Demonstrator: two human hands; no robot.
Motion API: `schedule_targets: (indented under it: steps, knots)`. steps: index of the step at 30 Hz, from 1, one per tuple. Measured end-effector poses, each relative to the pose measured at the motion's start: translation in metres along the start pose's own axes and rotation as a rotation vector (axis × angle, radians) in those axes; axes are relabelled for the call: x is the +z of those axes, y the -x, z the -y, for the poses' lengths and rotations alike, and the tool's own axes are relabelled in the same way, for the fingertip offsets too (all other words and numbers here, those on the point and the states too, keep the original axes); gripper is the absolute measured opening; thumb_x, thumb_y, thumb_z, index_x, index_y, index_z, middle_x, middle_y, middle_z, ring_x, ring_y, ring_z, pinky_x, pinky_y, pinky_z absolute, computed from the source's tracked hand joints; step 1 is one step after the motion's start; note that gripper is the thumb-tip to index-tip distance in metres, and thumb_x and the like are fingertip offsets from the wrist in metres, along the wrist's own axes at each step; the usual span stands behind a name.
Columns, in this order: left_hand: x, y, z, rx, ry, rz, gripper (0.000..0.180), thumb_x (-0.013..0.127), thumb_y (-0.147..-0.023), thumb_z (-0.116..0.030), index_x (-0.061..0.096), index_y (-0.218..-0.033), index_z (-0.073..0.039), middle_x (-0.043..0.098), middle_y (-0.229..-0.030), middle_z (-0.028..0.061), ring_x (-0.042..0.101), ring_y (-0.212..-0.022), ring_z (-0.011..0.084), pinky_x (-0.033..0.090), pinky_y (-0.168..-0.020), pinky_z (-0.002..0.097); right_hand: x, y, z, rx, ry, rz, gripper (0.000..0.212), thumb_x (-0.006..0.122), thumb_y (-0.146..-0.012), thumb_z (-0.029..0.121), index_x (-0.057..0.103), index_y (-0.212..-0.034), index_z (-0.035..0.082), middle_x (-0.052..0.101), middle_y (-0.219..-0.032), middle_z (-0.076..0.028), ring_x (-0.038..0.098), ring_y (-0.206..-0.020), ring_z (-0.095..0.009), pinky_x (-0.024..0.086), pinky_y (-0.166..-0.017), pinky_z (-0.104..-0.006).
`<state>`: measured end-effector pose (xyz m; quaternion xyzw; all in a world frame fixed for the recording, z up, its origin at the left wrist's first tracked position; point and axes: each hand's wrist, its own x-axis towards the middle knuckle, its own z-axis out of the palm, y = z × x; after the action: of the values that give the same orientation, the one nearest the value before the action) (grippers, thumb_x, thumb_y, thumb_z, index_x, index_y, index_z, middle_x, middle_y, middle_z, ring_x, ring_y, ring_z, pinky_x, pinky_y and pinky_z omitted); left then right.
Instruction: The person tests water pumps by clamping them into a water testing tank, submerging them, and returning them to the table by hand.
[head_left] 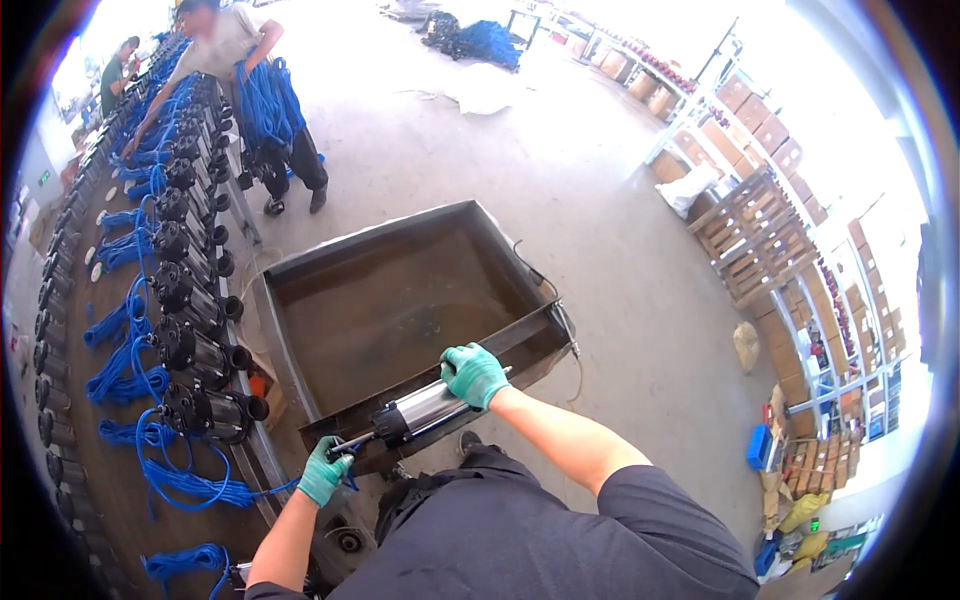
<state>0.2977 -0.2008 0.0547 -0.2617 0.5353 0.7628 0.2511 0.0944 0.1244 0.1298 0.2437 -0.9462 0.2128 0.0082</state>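
Observation:
A silver cylindrical pump motor (428,408) with a black end lies on the near ledge of a metal water tank (330,262). My right hand (474,375), in a green glove, is closed round the motor's far right end. At the black end, my left hand (322,472), also in a green glove, closes on a thin metal rod (354,442) that points toward the motor. Whether the rod is joined to the motor I cannot tell. A blue cable (272,492) runs from the coil on the bench to my left hand.
To my left, a long bench (95,500) carries rows of black-and-silver pumps (190,345) and blue cable coils (200,487). A co-worker (225,50) with blue cables leans over it. Shelves with cartons (770,130) and wooden pallets (748,235) stand right. A hose (578,375) hangs by the tank.

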Motion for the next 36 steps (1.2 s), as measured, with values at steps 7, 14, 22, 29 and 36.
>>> schedule_targets:
  steps: [7, 14, 22, 29, 36]
  knots:
    - [0.012, -0.018, 0.029, 0.605, -0.404, -0.299, 0.034, 0.068, -0.088, 0.006, 0.055, -0.117, -0.007, 0.06, -0.103, 0.0029, 0.057, -0.096, 0.0122, 0.047, -0.09, 0.0261, 0.005, 0.004, -0.009, -0.092, -0.038, -0.052, 0.016, 0.064, -0.087, 0.024, 0.068, -0.089, 0.009, 0.07, -0.087, -0.014, 0.065, -0.086, -0.036, 0.053, -0.079, -0.0466]
    - [-0.009, -0.005, 0.048, 0.569, -0.385, -0.601, 0.064, 0.075, -0.087, -0.006, 0.046, -0.144, -0.01, 0.06, -0.127, 0.0054, 0.057, -0.093, 0.013, 0.049, -0.083, 0.0268, -0.031, 0.013, -0.112, 0.209, -0.34, -0.369, 0.028, 0.066, -0.091, 0.024, 0.067, -0.106, 0.001, 0.067, -0.106, -0.02, 0.063, -0.102, -0.038, 0.049, -0.095, -0.0455]
    - [0.072, 0.044, 0.028, 0.411, -0.275, -0.886, 0.049, 0.064, -0.096, -0.006, 0.048, -0.143, -0.01, 0.062, -0.124, 0.0013, 0.053, -0.082, 0.0069, 0.047, -0.071, 0.0224, 0.001, 0.098, -0.329, 0.867, -0.223, -0.295, 0.041, 0.066, -0.092, 0.035, 0.056, -0.109, -0.001, 0.06, -0.088, -0.013, 0.06, -0.075, -0.028, 0.052, -0.073, -0.0427]
    - [0.172, 0.056, -0.026, 0.571, -0.142, -0.682, 0.05, 0.062, -0.098, -0.006, 0.046, -0.145, -0.009, 0.062, -0.12, 0.0027, 0.057, -0.093, 0.0078, 0.05, -0.076, 0.0211, -0.058, 0.057, -0.155, 0.768, -1.672, 0.123, 0.008, 0.055, -0.102, 0.016, 0.055, -0.107, 0.01, 0.058, -0.079, -0.002, 0.053, -0.059, -0.013, 0.045, -0.052, -0.0294]
    - [0.255, 0.038, -0.104, 0.811, -0.063, -0.402, 0.05, 0.066, -0.1, -0.019, 0.045, -0.143, -0.005, 0.063, -0.112, 0.0058, 0.059, -0.098, 0.0108, 0.051, -0.089, 0.0254, -0.001, 0.081, -0.007, -0.048, -1.024, 0.382, 0.021, 0.069, -0.091, 0.005, 0.058, -0.109, 0.003, 0.067, -0.098, -0.016, 0.065, -0.079, -0.029, 0.053, -0.075, -0.0382]
